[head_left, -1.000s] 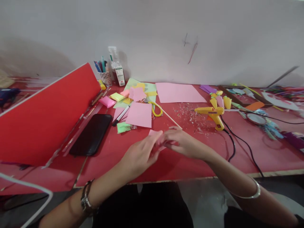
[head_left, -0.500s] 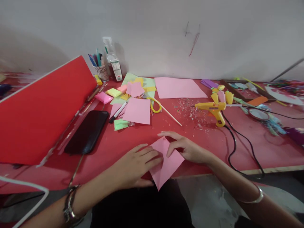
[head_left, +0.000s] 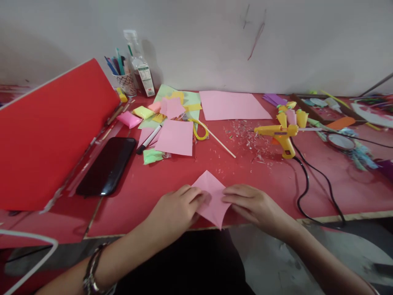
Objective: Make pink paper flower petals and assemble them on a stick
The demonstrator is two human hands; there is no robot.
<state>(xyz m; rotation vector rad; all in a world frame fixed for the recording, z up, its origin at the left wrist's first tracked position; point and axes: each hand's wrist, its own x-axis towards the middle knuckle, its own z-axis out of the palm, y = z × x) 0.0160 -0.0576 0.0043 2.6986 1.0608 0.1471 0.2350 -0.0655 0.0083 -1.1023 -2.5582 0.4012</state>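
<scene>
A creased square of pink paper (head_left: pixel 212 196) lies turned like a diamond at the front edge of the red table, its near corner pointing at me. My left hand (head_left: pixel 181 207) grips its left side, with the fingers curled over the top. On the opposite side my right hand (head_left: pixel 253 205) pinches the right corner; its thumb is hidden beneath the fingers. Farther off lies another pink paper square (head_left: pixel 175 137), with a black-capped marker (head_left: pixel 149 139) beside it and yellow-handled scissors (head_left: pixel 201 130) at its right.
A yellow glue gun (head_left: pixel 281 135) with a black cord lies at the right. To the left are a black phone (head_left: pixel 107 166) and a leaning red board (head_left: pixel 55 139). A bottle (head_left: pixel 143 69) and a pen cup (head_left: pixel 125 84) stand by the wall.
My right hand has shifted from the paper's top to its right corner. The paper's near corner has lifted and moved slightly right and away from me. The camera view has tilted a little.
</scene>
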